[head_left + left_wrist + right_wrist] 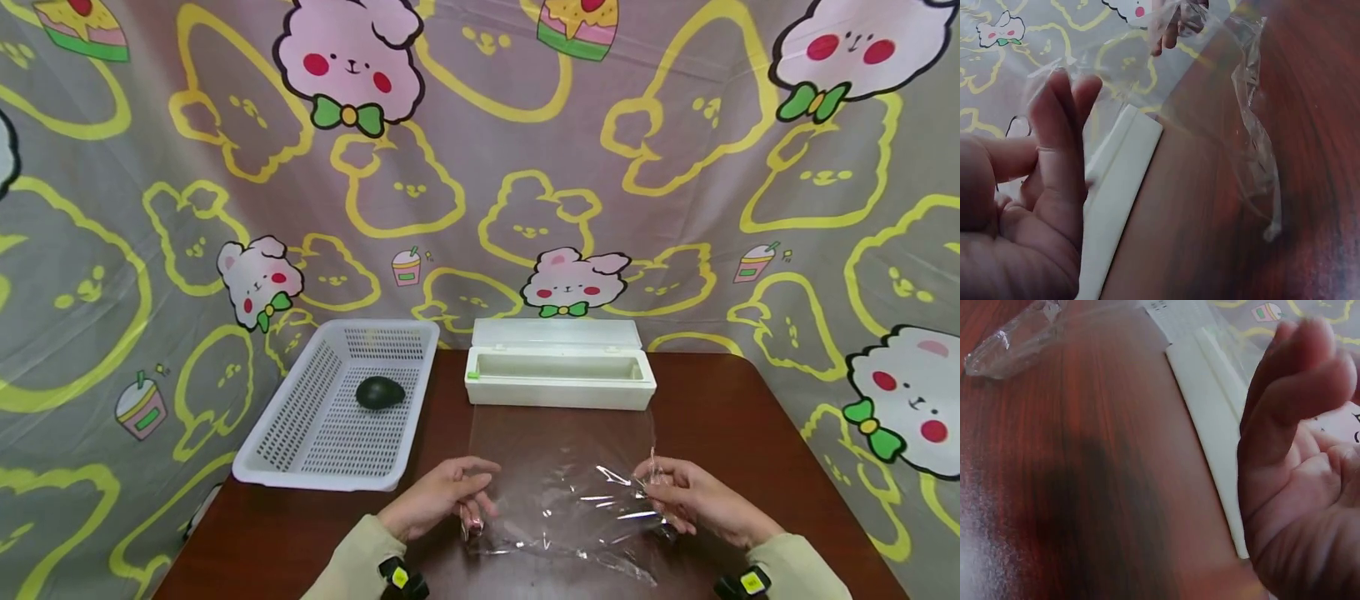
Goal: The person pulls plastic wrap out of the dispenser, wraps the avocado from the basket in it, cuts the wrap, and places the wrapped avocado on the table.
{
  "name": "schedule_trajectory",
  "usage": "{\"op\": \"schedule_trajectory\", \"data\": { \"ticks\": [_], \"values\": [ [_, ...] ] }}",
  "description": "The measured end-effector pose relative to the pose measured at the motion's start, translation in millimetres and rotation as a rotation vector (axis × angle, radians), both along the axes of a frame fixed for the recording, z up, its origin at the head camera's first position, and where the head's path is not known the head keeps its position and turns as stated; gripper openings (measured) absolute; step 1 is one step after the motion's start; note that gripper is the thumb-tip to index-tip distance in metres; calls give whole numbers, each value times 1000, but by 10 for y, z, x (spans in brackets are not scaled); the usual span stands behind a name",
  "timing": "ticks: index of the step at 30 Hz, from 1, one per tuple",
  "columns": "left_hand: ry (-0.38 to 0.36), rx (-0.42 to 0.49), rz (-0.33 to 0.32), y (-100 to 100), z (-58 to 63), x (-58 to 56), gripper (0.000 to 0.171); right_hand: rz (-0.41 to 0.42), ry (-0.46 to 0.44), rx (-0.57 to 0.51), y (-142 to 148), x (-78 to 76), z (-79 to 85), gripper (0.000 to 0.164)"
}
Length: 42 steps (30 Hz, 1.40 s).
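A sheet of clear cling film [562,500] stretches from the white dispenser box [558,394] toward the near side of the table, its front edge crumpled and shiny. At the sheet's left edge, my left hand [442,497] holds the film with curled fingers, the index finger reaching out above. My right hand [701,497] pinches the right edge between thumb and fingers. In the left wrist view, the loose film edge [1257,137] hangs over the table beyond the left hand [1041,181]. The right hand [1304,450] is curled in the right wrist view, partly hiding the box [1210,425].
A white perforated basket [322,481] stands on the left of the brown table [720,400], with a dark green avocado [380,392] inside. The dispenser's lid [555,333] is raised at the back. A patterned cloth [465,167] hangs behind the table.
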<state>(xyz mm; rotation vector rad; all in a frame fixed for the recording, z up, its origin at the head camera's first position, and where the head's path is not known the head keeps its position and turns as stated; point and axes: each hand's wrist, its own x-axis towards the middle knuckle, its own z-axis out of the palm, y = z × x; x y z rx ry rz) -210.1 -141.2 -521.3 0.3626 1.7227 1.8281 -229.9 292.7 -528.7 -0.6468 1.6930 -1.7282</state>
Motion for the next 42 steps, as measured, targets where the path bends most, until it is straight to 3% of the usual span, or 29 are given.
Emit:
{"op": "schedule_trajectory", "data": {
  "ticks": [5, 10, 13, 16, 20, 28, 37, 42],
  "values": [
    [50, -30, -104, -42, -52, 40, 41, 24, -2, 52, -6, 27, 3, 25],
    [12, 88, -249, -116, -71, 108, 41, 94, -33, -8, -9, 39, -34, 22],
    [-13, 162, -302, -144, -39, 148, 44, 139, -44, -74, -9, 61, -44, 18],
    [-21, 177, -301, -165, -36, 160, 46, 173, -86, -123, -11, 89, -45, 15],
    [-43, 111, -291, -193, -118, 163, 46, 206, -124, -142, -11, 123, -77, 16],
    [-24, -56, -181, -214, -326, 225, 27, 123, -55, 95, -16, 162, -282, 20],
    [15, -127, -184, -246, -367, 191, 24, 95, -13, 178, 2, 135, -350, 15],
    [53, -185, -145, -279, -343, 190, 20, 31, 8, 270, 32, 117, -313, 18]
  ]
}}
